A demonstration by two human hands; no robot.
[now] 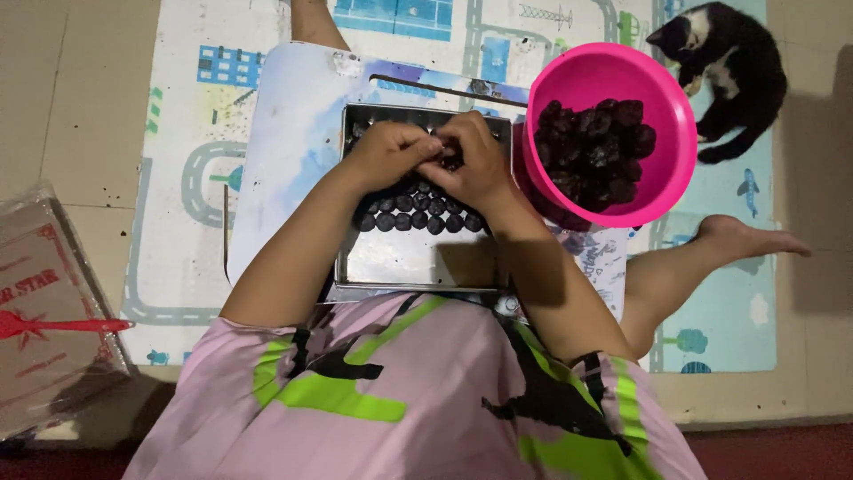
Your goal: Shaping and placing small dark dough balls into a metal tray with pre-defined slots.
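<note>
Left hand [388, 151] and right hand [471, 160] pinch together on 1 small dark ball [442, 156] over the metal tray [418, 258], near the pink bowl [662, 116]; looks soft, sticky, light, best held by fingertips.

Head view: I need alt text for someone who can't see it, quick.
Both hands, left hand and right hand, meet over a metal tray on a low table, pinching a dark ball above rows of dark balls. A pink bowl of dark lumps sits right; a black-and-white cat lies beyond.
</note>
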